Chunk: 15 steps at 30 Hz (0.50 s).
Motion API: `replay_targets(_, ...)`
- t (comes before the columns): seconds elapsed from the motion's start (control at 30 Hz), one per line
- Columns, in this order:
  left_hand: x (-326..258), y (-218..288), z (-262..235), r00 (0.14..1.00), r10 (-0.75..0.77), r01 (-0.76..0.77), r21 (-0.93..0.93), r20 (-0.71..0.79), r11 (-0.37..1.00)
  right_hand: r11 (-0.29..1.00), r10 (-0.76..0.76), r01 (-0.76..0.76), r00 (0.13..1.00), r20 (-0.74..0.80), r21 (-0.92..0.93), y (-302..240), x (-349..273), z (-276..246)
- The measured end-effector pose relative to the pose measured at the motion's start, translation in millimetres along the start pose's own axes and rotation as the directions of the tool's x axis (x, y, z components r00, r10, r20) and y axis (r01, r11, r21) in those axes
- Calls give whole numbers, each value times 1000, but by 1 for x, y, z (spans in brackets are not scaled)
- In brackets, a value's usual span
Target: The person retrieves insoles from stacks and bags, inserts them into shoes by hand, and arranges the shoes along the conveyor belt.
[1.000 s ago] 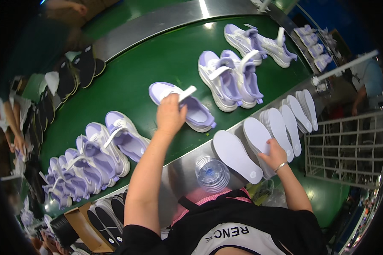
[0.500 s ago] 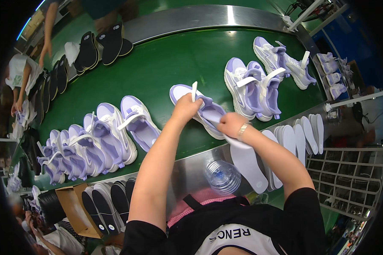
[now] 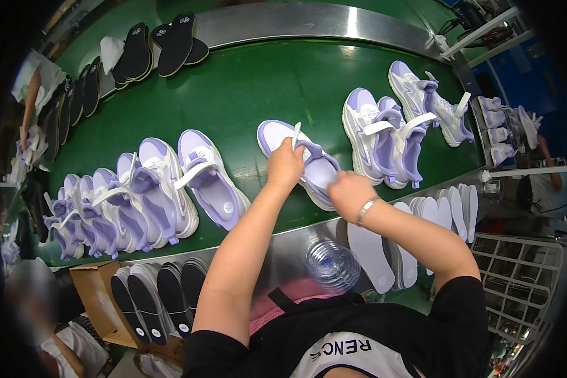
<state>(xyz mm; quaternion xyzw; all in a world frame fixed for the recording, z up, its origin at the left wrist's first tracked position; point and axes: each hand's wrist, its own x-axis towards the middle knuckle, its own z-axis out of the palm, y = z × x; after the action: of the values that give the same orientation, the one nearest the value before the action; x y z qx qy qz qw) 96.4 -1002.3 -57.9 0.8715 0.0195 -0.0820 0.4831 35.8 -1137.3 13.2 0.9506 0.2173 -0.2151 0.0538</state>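
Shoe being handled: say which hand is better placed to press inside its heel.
Right, most likely: the right hand is at the heel end of the shoe, while the left hand is farther forward, beside the white strap.

The left hand (image 3: 285, 165) is bent in a grip, the left forearm (image 3: 249, 242) stretched forward. The right hand (image 3: 351, 194) curls, the right forearm (image 3: 416, 242) slanting leftward.

Black short sleeves (image 3: 457, 309), white lettered chest panel (image 3: 382, 361), silvery wristband (image 3: 366, 210)
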Motion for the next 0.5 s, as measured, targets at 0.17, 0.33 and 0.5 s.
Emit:
replay_targets(0.17, -3, -5, -2, 999, -28, 30, -76, 22, 997, 999, 29, -32, 991, 130, 23, 1, 61, 38)
replay_targets(0.33, -8, -3, 10, 998, -12, 19, -106, 66, 994, 998, -61, 68, 826, 560, 8, 13, 77, 41)
replay_targets(0.5, -5, -12, 10, 1000, 2, 0, -105, 20, 995, 993, 117, -115, 944, 310, -24, -4, 73, 43)
